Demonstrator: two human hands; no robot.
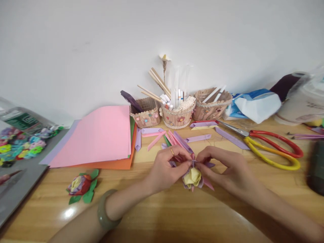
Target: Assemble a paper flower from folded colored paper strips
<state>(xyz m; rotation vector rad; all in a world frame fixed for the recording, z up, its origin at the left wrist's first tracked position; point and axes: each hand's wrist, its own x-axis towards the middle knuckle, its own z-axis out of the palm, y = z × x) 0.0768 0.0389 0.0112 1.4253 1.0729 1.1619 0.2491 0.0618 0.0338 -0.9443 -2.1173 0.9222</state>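
My left hand [170, 165] and my right hand [222, 165] meet over the table, fingertips pinched at the upper edge of a paper flower [192, 178]. The flower has a yellow folded centre with purple and pink paper around it. Both thumbs and forefingers close on a small purple piece at its top; its exact shape is hidden by the fingers. Just behind lie folded paper strips [198, 138] in purple, pink and green. A finished-looking paper flower [79, 185], red, purple and yellow with green leaves, rests to the left.
Coloured paper sheets [96, 138] are stacked at left. Scissors [273, 148] with red and yellow handles lie at right. Decorated baskets [178, 116] holding sticks and pens stand against the wall, beside a tissue pack [253, 103]. A grey board [22, 182] carries colourful small pieces.
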